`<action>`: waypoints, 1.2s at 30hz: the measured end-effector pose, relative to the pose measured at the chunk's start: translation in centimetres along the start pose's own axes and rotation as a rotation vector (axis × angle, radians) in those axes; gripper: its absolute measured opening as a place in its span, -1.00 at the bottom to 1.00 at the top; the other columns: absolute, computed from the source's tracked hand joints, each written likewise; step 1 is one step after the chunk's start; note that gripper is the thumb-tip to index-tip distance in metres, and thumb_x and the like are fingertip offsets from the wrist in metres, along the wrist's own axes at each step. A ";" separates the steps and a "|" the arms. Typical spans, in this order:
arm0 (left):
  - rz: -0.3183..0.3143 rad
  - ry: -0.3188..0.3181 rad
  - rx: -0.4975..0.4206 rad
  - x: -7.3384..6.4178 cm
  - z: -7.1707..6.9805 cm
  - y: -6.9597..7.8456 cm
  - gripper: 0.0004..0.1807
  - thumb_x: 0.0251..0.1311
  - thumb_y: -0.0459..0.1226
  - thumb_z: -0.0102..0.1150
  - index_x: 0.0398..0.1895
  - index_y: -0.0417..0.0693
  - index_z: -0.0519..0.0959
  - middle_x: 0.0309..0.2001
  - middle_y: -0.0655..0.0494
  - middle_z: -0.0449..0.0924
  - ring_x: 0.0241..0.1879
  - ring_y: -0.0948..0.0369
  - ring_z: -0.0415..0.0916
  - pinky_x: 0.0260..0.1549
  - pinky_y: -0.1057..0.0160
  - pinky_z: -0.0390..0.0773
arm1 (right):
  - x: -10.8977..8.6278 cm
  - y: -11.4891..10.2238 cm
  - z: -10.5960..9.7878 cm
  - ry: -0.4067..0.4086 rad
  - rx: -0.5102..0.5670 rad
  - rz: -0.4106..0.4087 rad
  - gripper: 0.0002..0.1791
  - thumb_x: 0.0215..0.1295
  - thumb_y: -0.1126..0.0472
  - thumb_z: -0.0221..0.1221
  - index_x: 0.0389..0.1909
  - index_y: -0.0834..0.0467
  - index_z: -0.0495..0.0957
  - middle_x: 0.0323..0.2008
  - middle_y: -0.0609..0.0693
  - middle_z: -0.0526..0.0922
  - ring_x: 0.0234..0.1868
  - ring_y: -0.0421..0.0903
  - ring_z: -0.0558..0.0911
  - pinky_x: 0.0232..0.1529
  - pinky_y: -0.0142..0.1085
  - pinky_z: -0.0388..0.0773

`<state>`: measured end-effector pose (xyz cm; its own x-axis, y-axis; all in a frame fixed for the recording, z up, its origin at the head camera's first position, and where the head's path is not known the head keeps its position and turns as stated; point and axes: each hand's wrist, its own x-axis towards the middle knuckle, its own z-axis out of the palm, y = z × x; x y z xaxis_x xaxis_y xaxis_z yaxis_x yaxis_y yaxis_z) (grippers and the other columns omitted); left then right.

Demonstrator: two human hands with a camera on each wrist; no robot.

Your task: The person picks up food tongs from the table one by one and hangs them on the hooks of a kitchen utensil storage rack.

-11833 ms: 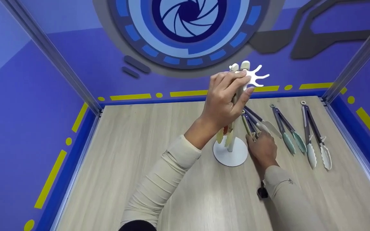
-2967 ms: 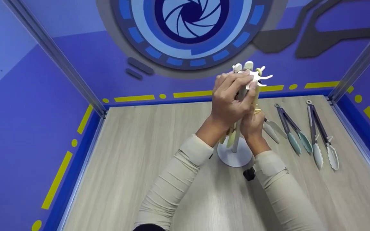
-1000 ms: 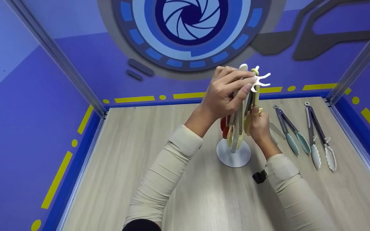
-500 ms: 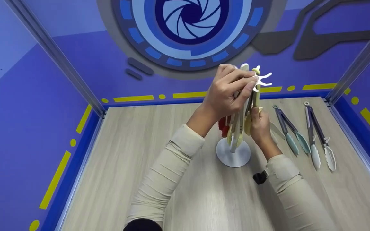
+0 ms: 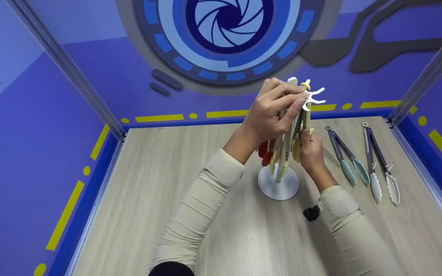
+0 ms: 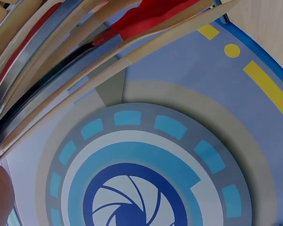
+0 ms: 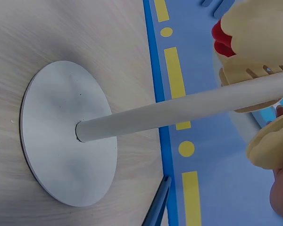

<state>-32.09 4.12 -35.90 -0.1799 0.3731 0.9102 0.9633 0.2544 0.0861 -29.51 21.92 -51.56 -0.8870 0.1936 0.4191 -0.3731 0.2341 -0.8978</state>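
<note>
A white stand with a round base [image 5: 278,189] and branching hooks [image 5: 316,95] at its top stands on the table. My left hand [image 5: 269,111] grips the stand near the hooks. My right hand [image 5: 313,153] holds pale yellow kitchen tongs [image 5: 307,117] upright; their ring is at one hook. More tongs hang around the pole [image 7: 179,113], including red-headed tongs [image 5: 266,153] and others with cream heads [image 5: 284,166]. Their arms cross the left wrist view, where red tongs [image 6: 155,16] also show. Part of the pole is hidden behind my left hand.
Teal-headed tongs [image 5: 347,157] and white-headed tongs [image 5: 382,165] lie spread on the table at the right. Pale-headed tongs [image 5: 330,156] lie partly hidden behind my right hand. Blue panels enclose the table.
My right hand has lifted the yellow tongs from the table to the hooks and since moved slightly right. The hanging tongs have shifted round the pole. Almost nothing moved in the last half second.
</note>
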 end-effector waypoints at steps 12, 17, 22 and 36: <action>-0.017 0.035 0.038 -0.3 0.6 0.3 -0.75 0.38 -0.21 0.31 0.02 -0.04 0.84 0.03 0.06 0.84 0.07 0.16 0.59 0.14 0.25 0.48 | -0.3 0.7 0.0 -0.015 -0.016 -0.071 0.03 0.30 -0.68 -0.14 -0.45 0.32 0.50 -0.55 -0.35 0.51 -0.52 -0.36 0.43 -0.48 -0.51 0.35; -0.030 0.064 0.052 -0.3 0.8 0.4 -0.76 0.38 -0.22 0.30 0.00 -0.05 0.84 0.01 0.05 0.84 0.05 0.16 0.59 0.13 0.25 0.48 | -0.4 0.7 -0.1 -0.039 -0.018 -0.056 0.11 0.32 -0.66 -0.16 -0.25 0.43 0.62 -0.48 -0.42 0.61 -0.46 -0.39 0.54 -0.41 -0.55 0.46; -0.032 0.095 0.055 -0.3 1.1 0.5 -0.78 0.37 -0.24 0.30 -0.05 -0.06 0.85 -0.03 0.03 0.85 0.04 0.16 0.60 0.11 0.24 0.49 | -0.5 1.0 -0.6 -0.020 -0.053 -0.066 0.11 0.36 -0.64 -0.18 -0.15 0.41 0.69 -0.46 -0.42 0.63 -0.44 -0.37 0.57 -0.39 -0.55 0.45; -0.064 0.136 0.048 -0.3 1.6 0.9 -0.79 0.34 -0.26 0.31 -0.09 -0.09 0.85 -0.05 0.04 0.85 0.03 0.16 0.62 0.14 0.25 0.48 | -0.1 3.8 -2.7 0.044 -0.124 0.065 -0.18 0.78 -0.13 -0.38 -0.19 0.40 0.68 -0.31 0.22 0.74 -0.33 -0.17 0.69 -0.24 -0.45 0.60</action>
<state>-31.48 5.67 -36.74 -0.2091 0.2315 0.9501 0.9393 0.3178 0.1293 -30.11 25.35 -54.61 -0.8948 0.2528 0.3681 -0.2760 0.3347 -0.9010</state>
